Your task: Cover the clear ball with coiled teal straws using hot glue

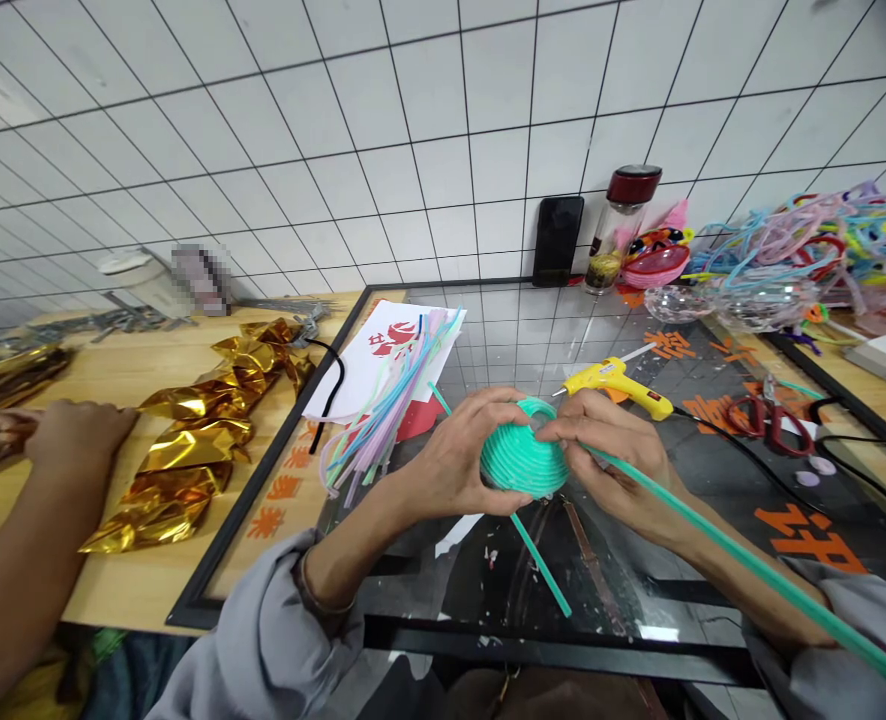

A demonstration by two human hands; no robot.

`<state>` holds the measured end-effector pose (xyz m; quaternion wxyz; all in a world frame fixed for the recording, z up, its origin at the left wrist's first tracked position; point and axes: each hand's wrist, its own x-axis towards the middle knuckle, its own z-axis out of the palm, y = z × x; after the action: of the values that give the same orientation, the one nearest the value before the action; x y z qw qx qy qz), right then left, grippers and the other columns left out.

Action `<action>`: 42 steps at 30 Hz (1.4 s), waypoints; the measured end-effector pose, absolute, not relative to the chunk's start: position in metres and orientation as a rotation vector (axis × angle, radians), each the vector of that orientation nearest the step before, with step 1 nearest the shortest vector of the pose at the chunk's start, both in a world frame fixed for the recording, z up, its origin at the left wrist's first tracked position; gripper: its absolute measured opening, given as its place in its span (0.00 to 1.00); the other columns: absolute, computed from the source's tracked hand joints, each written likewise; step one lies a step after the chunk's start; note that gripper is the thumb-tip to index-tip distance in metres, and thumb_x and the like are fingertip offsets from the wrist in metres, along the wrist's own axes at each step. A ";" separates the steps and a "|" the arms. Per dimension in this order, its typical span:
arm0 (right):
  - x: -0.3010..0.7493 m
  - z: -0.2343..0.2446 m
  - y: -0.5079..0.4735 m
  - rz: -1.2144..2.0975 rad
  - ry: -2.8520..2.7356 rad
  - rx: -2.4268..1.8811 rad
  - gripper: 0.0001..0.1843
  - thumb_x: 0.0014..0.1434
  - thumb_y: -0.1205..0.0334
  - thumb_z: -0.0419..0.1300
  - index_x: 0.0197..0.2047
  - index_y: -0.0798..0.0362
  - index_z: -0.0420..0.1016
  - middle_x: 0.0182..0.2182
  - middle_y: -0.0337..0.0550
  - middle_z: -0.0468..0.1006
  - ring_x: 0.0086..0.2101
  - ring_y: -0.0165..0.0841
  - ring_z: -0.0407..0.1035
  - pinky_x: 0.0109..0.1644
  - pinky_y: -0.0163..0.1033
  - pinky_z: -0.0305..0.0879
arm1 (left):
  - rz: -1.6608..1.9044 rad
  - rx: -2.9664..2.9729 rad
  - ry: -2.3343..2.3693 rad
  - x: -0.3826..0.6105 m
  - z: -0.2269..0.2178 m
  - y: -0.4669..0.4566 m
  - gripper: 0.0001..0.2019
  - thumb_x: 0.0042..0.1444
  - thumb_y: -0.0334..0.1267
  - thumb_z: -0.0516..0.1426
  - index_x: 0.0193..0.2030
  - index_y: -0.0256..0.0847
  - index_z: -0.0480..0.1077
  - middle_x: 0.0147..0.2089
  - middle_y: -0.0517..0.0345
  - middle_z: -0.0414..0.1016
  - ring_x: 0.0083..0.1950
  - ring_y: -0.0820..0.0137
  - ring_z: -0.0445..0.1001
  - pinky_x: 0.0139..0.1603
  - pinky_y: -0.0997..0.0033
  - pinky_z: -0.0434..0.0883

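My left hand is wrapped round a small teal bowl-like coil, built up in ridged rings. At the coil's upper right rim, my right hand pinches a long teal pipe cleaner, which trails off past my right forearm to the lower right corner. A shorter teal pipe cleaner lies on the glass below the coil. Just behind my right hand rests a yellow hot glue gun, its nozzle towards the left and its cord running right.
Assorted pipe cleaners lie on white paper. Red-handled scissors sit at right. A phone and glass bottle stand by the wall, near a tangled pipe-cleaner heap. Gold foil lies beside another person's arm.
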<state>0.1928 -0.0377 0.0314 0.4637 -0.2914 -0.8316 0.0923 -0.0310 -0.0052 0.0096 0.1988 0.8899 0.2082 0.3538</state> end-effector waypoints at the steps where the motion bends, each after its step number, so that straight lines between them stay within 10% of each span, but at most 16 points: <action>1: 0.193 0.031 -0.038 0.221 -2.043 -0.714 0.12 0.66 0.74 0.54 0.46 0.50 0.75 0.35 0.42 0.73 0.34 0.30 0.71 0.36 0.37 0.70 | 0.985 2.486 0.584 -0.031 0.009 -0.005 0.36 0.49 0.43 0.69 0.62 0.47 0.58 0.62 0.43 0.67 0.67 0.49 0.67 0.64 0.43 0.68; 42: 0.195 0.030 -0.038 0.376 -1.996 -0.803 0.11 0.66 0.71 0.54 0.42 0.50 0.77 0.34 0.40 0.74 0.33 0.30 0.71 0.34 0.36 0.67 | 0.938 2.468 0.589 -0.034 0.010 -0.007 0.35 0.49 0.41 0.70 0.60 0.47 0.58 0.66 0.39 0.65 0.68 0.50 0.68 0.64 0.43 0.69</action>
<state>0.1948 -0.0382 0.0296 0.4608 -0.3264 -0.8110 0.1530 -0.0343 -0.0066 0.0098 0.2163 0.8907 0.2125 0.3387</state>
